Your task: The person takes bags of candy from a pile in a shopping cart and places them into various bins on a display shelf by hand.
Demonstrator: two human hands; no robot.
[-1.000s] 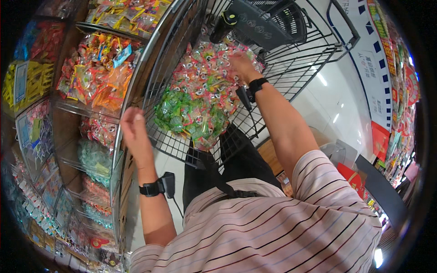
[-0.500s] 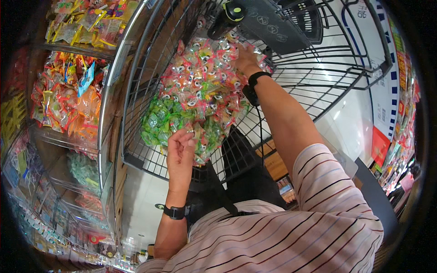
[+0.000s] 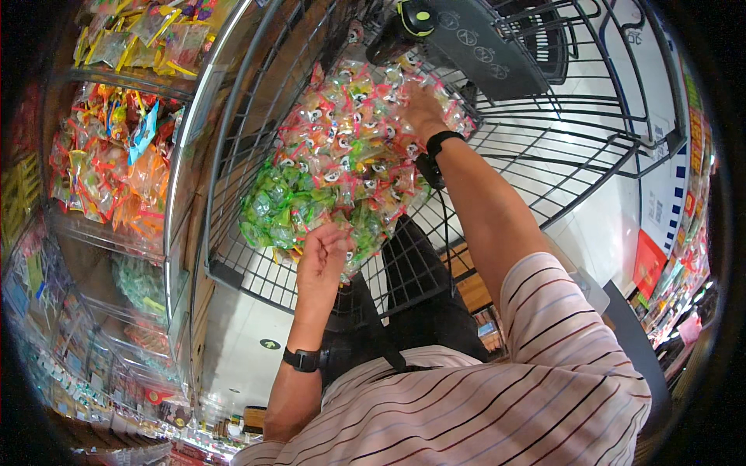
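Observation:
A heap of small wrapped sweets fills the near end of a dark wire shopping cart [image 3: 458,269]. Clear wrappers with pink-red edges and black-and-white eye-like dots make up the pink-edged sweets [image 3: 342,124]; green-wrapped sweets [image 3: 272,203] lie at the heap's lower left. My right hand [image 3: 422,109] rests on the upper right of the heap, its fingertips hidden among the wrappers. Over the near edge of the heap is my left hand [image 3: 323,252], palm turned up, fingers loosely curled and somewhat apart. I make out nothing held in it.
Shelves of bagged sweets [image 3: 109,167] stand close along the cart's left side. A black cylindrical item with a yellow-green ring [image 3: 400,31] sits at the cart's far end beside a dark grey panel [image 3: 482,54]. Pale floor tiles [image 3: 237,334] show at lower left; colourful goods line the far right.
My left hand has shifted slightly right, its fingers a little more curled. My right hand stays on the heap, barely moved. The cart appears shifted slightly in view.

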